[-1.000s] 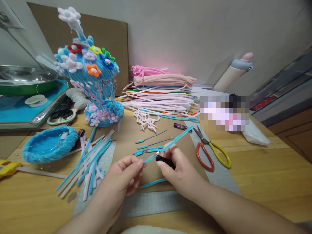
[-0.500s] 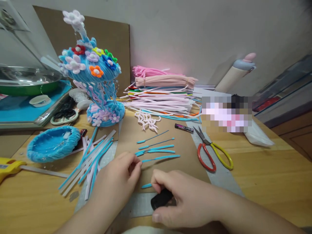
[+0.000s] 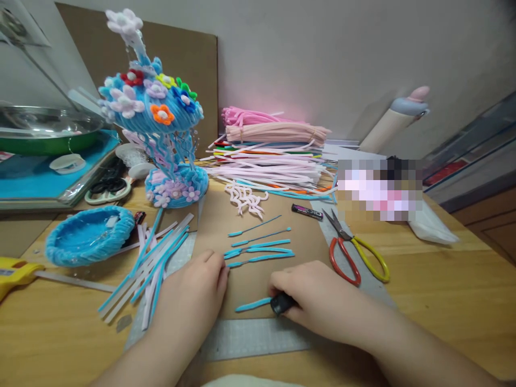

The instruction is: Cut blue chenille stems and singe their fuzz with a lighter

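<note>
My left hand (image 3: 203, 287) is closed, fingertips at the left end of a blue pipe cleaner piece (image 3: 266, 258) with a thinned stretch along it. Several similar blue pieces (image 3: 268, 249) lie just above it on the brown cardboard (image 3: 245, 285). In my right hand (image 3: 312, 293) is a small black rounded tool (image 3: 282, 304), partly hidden by the fingers; its exact kind does not show. Another blue pipe cleaner piece (image 3: 253, 305) lies on the cardboard, its right end meeting the black tool.
Scissors (image 3: 342, 231) with red and yellow handles lie right of the cardboard, near a battery (image 3: 307, 211). White curled pieces (image 3: 245, 199) and pipe cleaner bundles (image 3: 274, 134) sit behind. Left are cut strips (image 3: 149, 274), a blue fuzzy dish (image 3: 88, 236) and a flowered blue ornament (image 3: 151, 110).
The blue piece at my left fingertips has shifted slightly left, down beside the others. My right hand has moved up and right with the black tool, uncovering more of the lower blue piece.
</note>
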`<state>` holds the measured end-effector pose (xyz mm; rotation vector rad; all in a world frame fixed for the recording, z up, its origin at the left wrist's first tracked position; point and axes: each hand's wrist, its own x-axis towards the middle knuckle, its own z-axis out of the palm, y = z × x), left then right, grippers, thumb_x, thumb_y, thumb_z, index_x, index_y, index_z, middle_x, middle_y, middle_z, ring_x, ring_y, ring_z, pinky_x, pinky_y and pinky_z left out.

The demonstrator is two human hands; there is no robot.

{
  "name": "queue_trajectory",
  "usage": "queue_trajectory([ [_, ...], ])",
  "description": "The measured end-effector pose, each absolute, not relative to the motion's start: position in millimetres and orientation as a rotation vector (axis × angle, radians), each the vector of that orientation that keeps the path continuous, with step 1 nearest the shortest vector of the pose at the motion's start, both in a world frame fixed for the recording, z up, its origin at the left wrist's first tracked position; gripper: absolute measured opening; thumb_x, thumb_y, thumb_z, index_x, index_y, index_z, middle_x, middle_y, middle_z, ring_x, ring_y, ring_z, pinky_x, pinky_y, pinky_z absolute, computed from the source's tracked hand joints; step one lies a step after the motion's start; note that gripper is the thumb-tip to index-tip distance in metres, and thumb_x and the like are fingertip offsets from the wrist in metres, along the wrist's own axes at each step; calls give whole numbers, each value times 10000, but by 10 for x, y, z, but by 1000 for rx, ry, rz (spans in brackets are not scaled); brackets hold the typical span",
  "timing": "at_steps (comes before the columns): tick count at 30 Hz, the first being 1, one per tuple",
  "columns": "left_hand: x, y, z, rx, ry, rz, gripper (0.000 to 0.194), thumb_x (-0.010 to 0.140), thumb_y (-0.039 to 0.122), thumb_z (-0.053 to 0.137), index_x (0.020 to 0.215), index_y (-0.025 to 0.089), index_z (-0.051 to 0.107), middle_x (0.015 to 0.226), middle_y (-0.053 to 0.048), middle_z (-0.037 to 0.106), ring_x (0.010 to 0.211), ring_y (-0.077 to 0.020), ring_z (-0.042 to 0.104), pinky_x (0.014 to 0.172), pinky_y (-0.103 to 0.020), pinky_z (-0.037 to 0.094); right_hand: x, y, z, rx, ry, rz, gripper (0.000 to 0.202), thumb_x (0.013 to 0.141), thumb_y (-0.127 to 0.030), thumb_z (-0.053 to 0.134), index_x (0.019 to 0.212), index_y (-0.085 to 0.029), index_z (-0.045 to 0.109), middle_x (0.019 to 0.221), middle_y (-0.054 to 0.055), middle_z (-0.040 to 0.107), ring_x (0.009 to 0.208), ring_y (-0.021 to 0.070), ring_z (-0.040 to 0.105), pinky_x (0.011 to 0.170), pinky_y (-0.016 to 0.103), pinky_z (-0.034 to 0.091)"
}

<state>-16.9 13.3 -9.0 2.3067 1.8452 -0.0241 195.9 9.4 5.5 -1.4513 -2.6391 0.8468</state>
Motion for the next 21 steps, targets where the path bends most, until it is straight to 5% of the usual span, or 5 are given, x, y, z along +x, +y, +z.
queue_trajectory([
  [13, -262, 130, 5, 1817, 1469, 374, 146, 752, 388, 587, 768, 253, 641, 688, 4, 635, 634, -177, 557, 559, -256, 353, 1977, 116, 98, -1535, -2490, 751, 201, 667, -93, 538, 787, -244, 594, 730, -15, 671, 667, 166, 602, 567, 243, 320],
  [21, -211, 113, 65, 1860, 1492, 417, 153, 799, 345, 527, 770, 232, 625, 644, 13, 605, 592, -150, 543, 532, -245, 369, 1988, 137, 129, -1579, -2454, 638, 161, 718, -138, 537, 837, -228, 598, 771, 11, 671, 722, 184, 608, 607, 264, 356],
])
